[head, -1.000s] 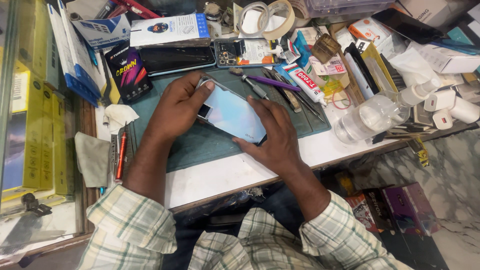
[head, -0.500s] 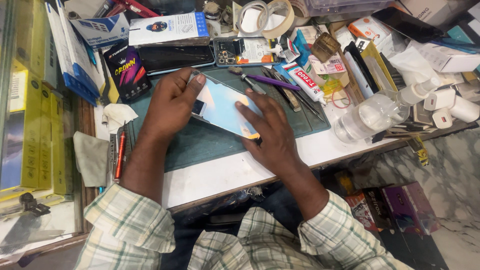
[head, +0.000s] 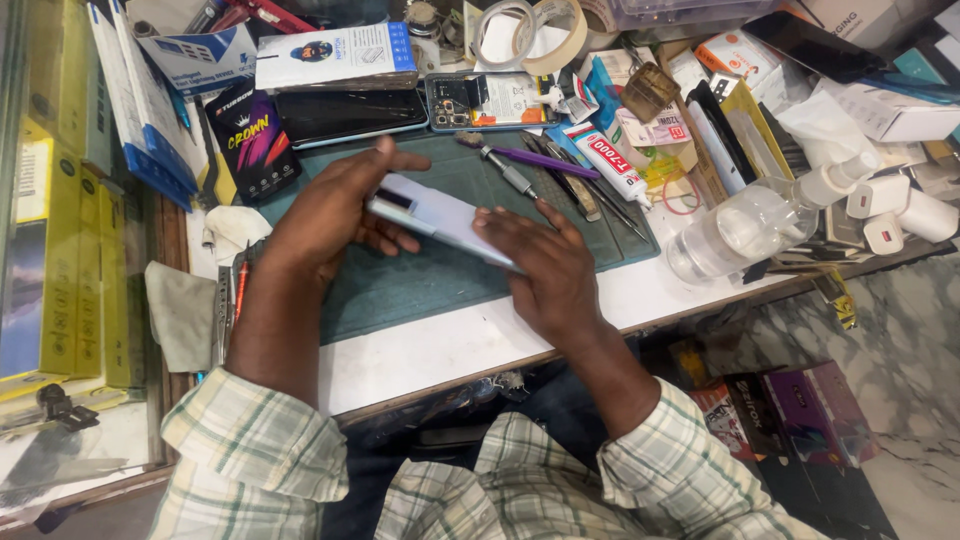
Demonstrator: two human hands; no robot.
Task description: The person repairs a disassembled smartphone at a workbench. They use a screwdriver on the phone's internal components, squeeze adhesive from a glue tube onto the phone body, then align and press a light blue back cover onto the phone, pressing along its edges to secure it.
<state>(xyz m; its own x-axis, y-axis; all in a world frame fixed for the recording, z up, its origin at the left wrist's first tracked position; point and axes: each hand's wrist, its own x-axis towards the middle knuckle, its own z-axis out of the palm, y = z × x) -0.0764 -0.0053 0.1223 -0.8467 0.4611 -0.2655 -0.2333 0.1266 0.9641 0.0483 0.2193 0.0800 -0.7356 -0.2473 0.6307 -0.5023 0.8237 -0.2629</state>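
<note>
Cluttered on every side, the white surface (head: pixel 440 350) carries a dark green work mat (head: pixel 420 280) in the middle of the frame, and over this mat both hands hold a smartphone (head: pixel 440 218), tilted so that its thin edge faces the camera. The left hand (head: pixel 335 210) closes around the upper left end of the phone, thumb on top. The right hand (head: pixel 535 265) grips the lower right end with bent fingers.

For a good hold, I think the fingers should stay on the edges and not press the flat face, and the phone is best kept low over the mat.

Free room is mostly at the lower part of the mat and the bare white strip near the front edge. At the upper right lie a purple-handled tool (head: pixel 545 160), tweezers (head: pixel 575 190) and a glue tube (head: pixel 612 166), and a clear spray bottle (head: pixel 750 225) stands further right, near the edge.
</note>
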